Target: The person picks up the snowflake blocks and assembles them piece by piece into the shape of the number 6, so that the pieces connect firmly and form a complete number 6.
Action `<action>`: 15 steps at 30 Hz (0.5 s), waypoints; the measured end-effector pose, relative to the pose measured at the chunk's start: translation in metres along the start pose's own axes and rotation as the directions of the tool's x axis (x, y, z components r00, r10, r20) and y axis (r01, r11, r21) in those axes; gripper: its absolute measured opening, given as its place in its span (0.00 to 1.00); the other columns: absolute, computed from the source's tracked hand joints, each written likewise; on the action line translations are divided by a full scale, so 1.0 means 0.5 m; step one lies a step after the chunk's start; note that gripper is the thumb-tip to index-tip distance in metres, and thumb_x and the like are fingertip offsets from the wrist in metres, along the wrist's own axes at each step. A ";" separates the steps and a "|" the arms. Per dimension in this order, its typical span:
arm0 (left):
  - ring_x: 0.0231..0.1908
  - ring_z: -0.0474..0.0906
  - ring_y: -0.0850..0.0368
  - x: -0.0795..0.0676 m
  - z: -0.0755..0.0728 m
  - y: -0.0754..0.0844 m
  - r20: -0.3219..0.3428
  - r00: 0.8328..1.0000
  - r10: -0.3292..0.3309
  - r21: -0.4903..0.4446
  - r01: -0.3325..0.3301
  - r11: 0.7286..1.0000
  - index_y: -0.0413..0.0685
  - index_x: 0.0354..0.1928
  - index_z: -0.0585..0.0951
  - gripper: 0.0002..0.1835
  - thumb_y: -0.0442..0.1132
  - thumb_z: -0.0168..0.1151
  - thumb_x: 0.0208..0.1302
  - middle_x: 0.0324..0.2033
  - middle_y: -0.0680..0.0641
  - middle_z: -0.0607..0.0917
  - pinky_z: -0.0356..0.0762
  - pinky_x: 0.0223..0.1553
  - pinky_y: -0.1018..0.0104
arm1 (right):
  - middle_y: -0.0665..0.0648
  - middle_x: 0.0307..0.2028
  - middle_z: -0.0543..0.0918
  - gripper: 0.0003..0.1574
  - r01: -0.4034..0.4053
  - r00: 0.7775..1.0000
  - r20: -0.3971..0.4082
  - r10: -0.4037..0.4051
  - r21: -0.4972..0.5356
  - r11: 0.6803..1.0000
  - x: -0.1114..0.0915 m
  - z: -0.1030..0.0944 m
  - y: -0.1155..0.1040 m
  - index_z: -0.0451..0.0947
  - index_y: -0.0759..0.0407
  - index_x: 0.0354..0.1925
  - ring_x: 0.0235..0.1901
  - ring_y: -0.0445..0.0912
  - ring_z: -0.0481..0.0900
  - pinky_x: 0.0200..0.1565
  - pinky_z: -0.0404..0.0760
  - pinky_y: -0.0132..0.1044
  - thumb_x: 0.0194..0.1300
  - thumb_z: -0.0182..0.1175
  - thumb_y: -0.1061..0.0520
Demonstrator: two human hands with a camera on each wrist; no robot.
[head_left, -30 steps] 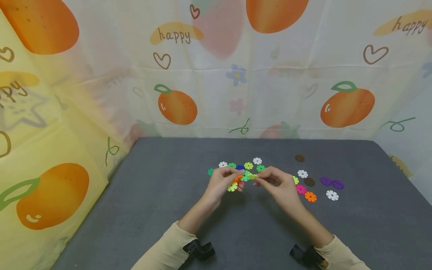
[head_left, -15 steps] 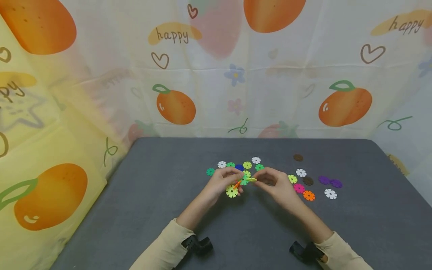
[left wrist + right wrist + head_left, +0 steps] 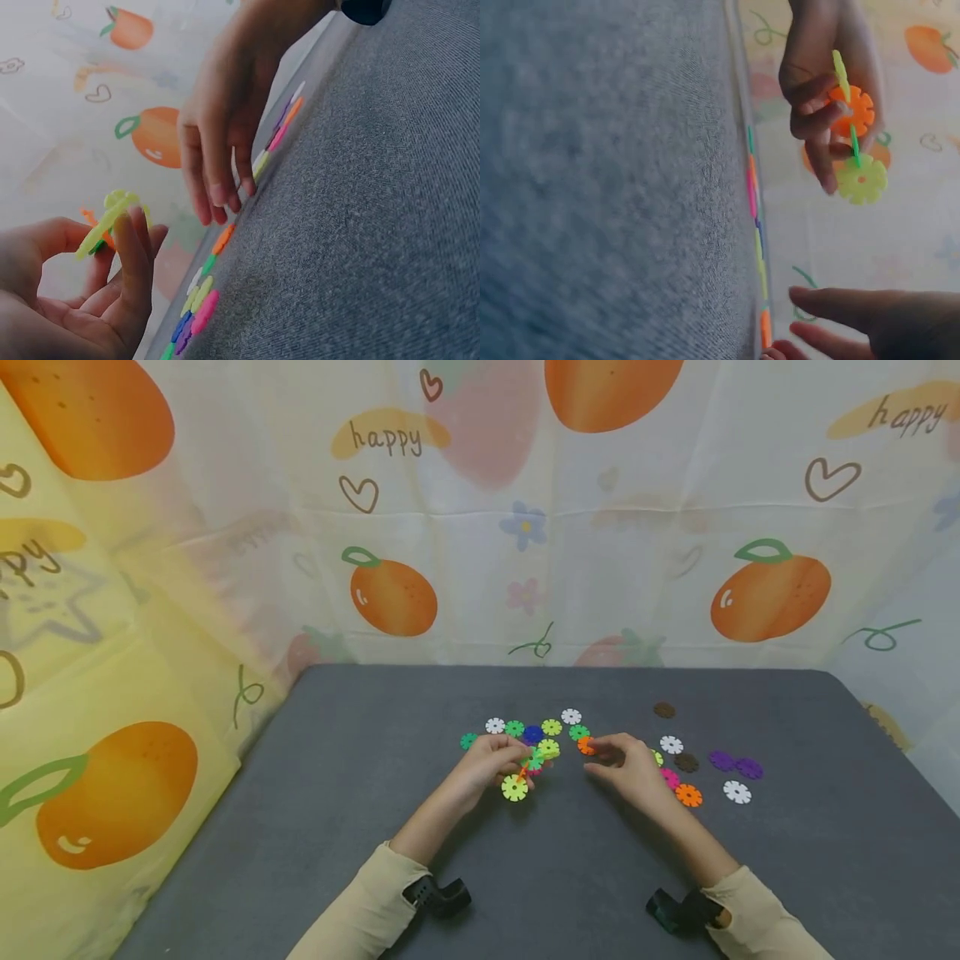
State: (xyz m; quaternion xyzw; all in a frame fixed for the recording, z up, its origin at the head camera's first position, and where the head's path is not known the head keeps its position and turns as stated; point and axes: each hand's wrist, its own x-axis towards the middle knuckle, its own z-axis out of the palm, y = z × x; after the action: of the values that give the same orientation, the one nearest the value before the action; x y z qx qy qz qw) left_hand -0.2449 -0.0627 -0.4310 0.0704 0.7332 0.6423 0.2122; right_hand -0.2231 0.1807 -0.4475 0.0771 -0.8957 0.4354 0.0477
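My left hand [image 3: 483,768] pinches a short chain of notched plastic snowflake discs above the table. In the right wrist view, the chain has an orange disc [image 3: 859,112], a green disc [image 3: 855,146] seen edge-on and a yellow-green disc at each end, one of them a flat yellow-green disc [image 3: 863,180]. My right hand [image 3: 636,770] hovers just right of the chain, thumb and fingers apart with nothing between them. Close to its fingertips, an orange disc [image 3: 585,745] lies on the table, partly hidden by the hand in the head view.
Loose discs lie behind the hands, among them a blue disc [image 3: 533,734] and a white disc [image 3: 572,717]. More are at the right, including a purple disc [image 3: 748,768] and a brown disc [image 3: 664,710]. The grey table [image 3: 300,827] meets a patterned curtain.
My right hand has let go of the yellow-green end of the chain and moved right, toward the orange disc. The left hand keeps holding the chain, now turned a little.
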 end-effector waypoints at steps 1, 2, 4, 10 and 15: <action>0.22 0.81 0.65 0.000 -0.001 0.000 0.001 1.000 -0.004 -0.008 0.004 1.000 0.43 0.43 0.83 0.12 0.44 0.61 0.66 0.23 0.53 0.84 0.62 0.23 0.73 | 0.68 0.46 0.82 0.22 -0.001 1.000 -0.005 0.001 -0.019 1.000 0.002 0.001 0.004 0.81 0.69 0.50 0.42 0.56 0.83 0.42 0.85 0.43 0.57 0.70 0.63; 0.22 0.81 0.65 0.000 -0.001 -0.001 0.006 1.000 -0.007 -0.022 0.007 1.000 0.42 0.46 0.83 0.13 0.44 0.62 0.66 0.25 0.52 0.85 0.66 0.25 0.74 | 0.67 0.46 0.82 0.23 -0.001 1.000 -0.010 0.001 -0.039 0.999 0.005 0.002 0.007 0.81 0.69 0.50 0.40 0.55 0.83 0.41 0.84 0.42 0.57 0.70 0.62; 0.23 0.84 0.62 0.001 -0.002 -0.001 0.023 1.000 -0.009 -0.047 0.010 0.999 0.42 0.50 0.82 0.16 0.45 0.62 0.67 0.31 0.48 0.88 0.66 0.26 0.74 | 0.67 0.44 0.81 0.23 0.003 1.000 -0.018 -0.004 -0.066 0.998 0.011 0.003 0.014 0.81 0.69 0.50 0.36 0.51 0.81 0.38 0.82 0.37 0.56 0.71 0.62; 0.25 0.85 0.62 0.002 -0.003 -0.002 0.073 0.997 0.009 -0.045 -0.006 0.999 0.45 0.52 0.84 0.18 0.48 0.63 0.66 0.45 0.42 0.88 0.76 0.37 0.74 | 0.66 0.39 0.79 0.23 0.003 0.999 -0.035 -0.007 -0.096 0.995 0.026 0.010 0.019 0.82 0.71 0.48 0.30 0.44 0.75 0.31 0.73 0.28 0.55 0.72 0.61; 0.26 0.84 0.62 0.003 -0.002 -0.002 0.090 0.996 0.010 -0.030 -0.007 1.000 0.46 0.51 0.85 0.19 0.50 0.65 0.64 0.46 0.40 0.88 0.76 0.38 0.73 | 0.65 0.35 0.77 0.25 0.016 0.999 -0.039 -0.021 -0.125 0.992 0.035 0.016 0.022 0.80 0.74 0.49 0.28 0.44 0.71 0.31 0.70 0.29 0.54 0.72 0.62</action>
State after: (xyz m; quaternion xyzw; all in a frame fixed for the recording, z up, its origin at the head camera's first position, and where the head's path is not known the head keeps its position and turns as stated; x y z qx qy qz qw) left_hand -0.2465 -0.0633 -0.4320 0.0995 0.7129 0.6501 0.2434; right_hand -0.2423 0.1795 -0.4582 0.0734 -0.9193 0.3795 0.0744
